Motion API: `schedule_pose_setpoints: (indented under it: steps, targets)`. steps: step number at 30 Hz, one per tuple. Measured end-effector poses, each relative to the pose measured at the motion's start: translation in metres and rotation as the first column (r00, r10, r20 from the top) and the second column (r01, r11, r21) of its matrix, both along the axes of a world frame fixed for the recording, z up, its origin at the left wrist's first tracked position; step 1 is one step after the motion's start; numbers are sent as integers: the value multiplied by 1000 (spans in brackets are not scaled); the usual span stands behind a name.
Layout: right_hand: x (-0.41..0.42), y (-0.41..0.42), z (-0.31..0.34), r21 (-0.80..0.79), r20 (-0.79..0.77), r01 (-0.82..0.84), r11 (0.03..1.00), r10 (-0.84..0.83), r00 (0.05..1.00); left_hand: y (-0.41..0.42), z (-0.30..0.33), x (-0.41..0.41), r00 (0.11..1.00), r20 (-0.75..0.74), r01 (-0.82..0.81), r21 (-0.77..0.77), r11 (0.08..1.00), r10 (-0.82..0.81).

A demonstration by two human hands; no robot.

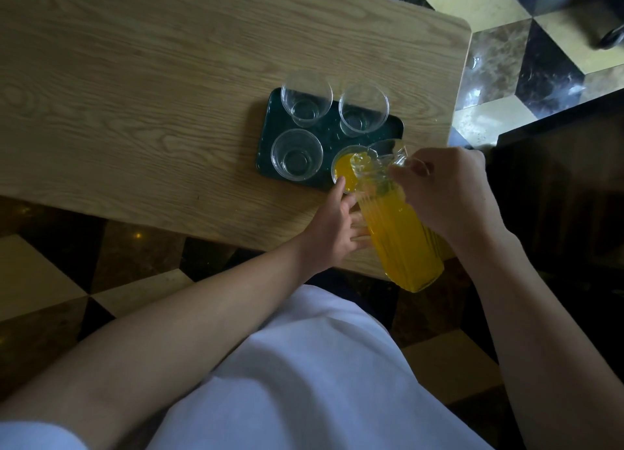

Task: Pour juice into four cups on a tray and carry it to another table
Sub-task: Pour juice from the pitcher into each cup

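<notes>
1. While the right hand [445, 193] was wrapped closed around the handle of the ribbed glass pitcher [401, 233], it held the pitcher tilted, spout down toward the tray and base raised off the bench toward the person.
2. The pitcher was mostly full of orange juice [405, 247], and its spout [363, 165] hung over the rim of the near-right cup [344, 172].
3. The left hand [334, 233] lay open rather than clenched; its forefinger reached up to touch the side of that near-right cup, and the other fingers were spread beside the pitcher's lower wall. Whether they pressed on the glass I could not tell.
4. The near-right cup held juice, part of its rim hidden behind the spout.
5. Three more clear cups stood upright and empty on the tray: the near-left cup [297, 155], the far-left cup [306, 98] and the far-right cup [364, 109], the four forming a two-by-two square.
6. The dark green tray [266, 138] sat flat on the wooden bench [135, 78], near its right end and close to the near edge.
7. A white garment [304, 365] covered the person's front at the bottom of the view, over a chequered stone floor [44, 280].
</notes>
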State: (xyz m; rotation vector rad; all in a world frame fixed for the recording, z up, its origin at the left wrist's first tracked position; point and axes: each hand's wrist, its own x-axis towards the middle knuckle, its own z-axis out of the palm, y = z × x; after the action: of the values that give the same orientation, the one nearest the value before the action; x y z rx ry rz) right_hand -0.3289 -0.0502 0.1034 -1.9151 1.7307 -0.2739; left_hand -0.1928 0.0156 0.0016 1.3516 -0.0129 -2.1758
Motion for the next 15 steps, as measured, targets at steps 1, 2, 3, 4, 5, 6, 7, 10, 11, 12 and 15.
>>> schedule_pose_setpoints:
  steps: [1,2,3,4,5,6,7,10,11,12,15]
  targets:
    - [-3,0,-1,-14,12,10,1000,-10,1000,-3,1,1,1000,7,11,-16,1000,-10]
    - [-5,1,-1,-26,27,21,999,-21,999,-6,2,2,1000,16,24,-30,999,-23]
    - [-7,1,0,-43,43,29,999,-27,999,-9,2,2,999,26,39,-45,998,-38]
    - [-9,2,1,-64,56,32,997,-28,998,-12,3,2,998,33,51,-61,997,-49]
    - [-9,2,3,-87,68,31,996,-25,997,-15,3,2,998,38,59,-77,995,-56]
    - [-10,2,5,-112,82,29,993,-20,996,-18,3,3,998,39,60,-94,994,-56]
    - [-11,1,7,-138,96,29,990,-15,995,-21,5,2,997,42,61,-108,992,-57]
    - [-15,-6,12,-186,116,34,982,-13,993,-32,11,0,998,39,50,-143,988,-45]
    - [-16,-9,13,-190,112,30,981,-9,994,-36,12,-1,999,26,46,-148,988,-42]
    - [-17,-13,13,-188,108,28,982,-8,994,-39,15,-3,999,19,42,-148,988,-39]
    - [-15,-28,14,-172,86,24,985,-10,996,-53,18,-8,1000,25,15,-127,992,-12]
